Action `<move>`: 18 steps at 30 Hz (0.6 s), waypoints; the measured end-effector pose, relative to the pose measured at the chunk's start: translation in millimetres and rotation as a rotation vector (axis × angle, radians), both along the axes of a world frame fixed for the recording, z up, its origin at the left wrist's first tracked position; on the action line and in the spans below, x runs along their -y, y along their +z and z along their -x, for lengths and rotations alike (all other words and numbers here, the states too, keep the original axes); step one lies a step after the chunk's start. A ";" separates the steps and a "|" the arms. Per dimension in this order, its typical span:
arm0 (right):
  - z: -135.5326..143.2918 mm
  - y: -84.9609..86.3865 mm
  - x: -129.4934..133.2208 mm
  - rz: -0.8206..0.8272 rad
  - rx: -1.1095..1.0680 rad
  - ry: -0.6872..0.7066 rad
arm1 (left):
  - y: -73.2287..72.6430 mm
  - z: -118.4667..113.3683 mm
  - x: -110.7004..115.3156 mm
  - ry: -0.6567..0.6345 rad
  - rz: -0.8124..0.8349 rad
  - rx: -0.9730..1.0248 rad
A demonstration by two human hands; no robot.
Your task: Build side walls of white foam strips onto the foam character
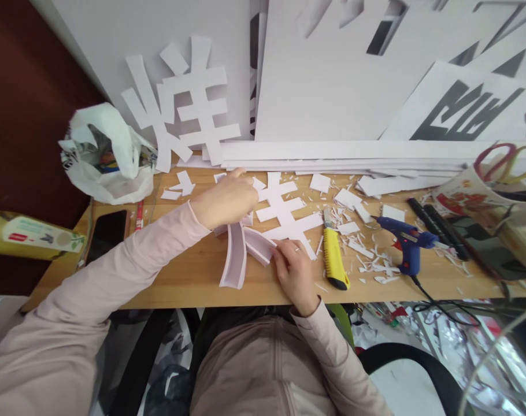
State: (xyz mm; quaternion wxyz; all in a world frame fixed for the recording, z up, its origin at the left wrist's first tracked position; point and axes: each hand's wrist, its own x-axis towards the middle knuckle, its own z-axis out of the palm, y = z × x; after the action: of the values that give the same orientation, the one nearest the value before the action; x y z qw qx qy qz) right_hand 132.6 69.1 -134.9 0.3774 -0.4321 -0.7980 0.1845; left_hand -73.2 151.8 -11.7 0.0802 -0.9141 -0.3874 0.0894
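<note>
A white character (234, 260) with raised side walls, looking like foam board, lies on the wooden table. My left hand (229, 199) is closed over its upper part, and most of what the fingers grip is hidden beneath them. Thumb and fingers of my right hand (295, 271) pinch the end of its lower right stroke. Touching or close beside it is a flat white cut-out (284, 211) with several arms. A yellow utility knife (334, 254) lies right of my right hand, and farther right is a blue glue gun (406, 240) with its cord over the table edge.
White scraps (349, 202) litter the table. A larger white cut-out character (193, 104) leans against the wall, beside white boards (332, 75). At left are a plastic bag (109, 156) and a phone (108, 234); at right, black markers (440, 225) and a cup with scissors (466, 193).
</note>
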 end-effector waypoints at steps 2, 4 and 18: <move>0.1 0.4 0.1 0.001 -0.002 -0.002 | 0.7 0.6 -1.1 0.006 0.024 0.000; 0.2 0.9 0.1 -0.010 -0.009 0.001 | 1.1 1.4 -1.5 0.017 0.040 0.012; 0.0 0.9 0.6 0.003 -0.012 -0.008 | 3.3 0.4 -7.4 0.093 0.165 0.111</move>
State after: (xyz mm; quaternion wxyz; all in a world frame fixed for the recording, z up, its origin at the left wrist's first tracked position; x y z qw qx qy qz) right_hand 132.6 68.4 -134.1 0.3823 -0.4345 -0.7938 0.1867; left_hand -73.6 159.2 -8.4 -0.0213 -0.9021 -0.4247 0.0736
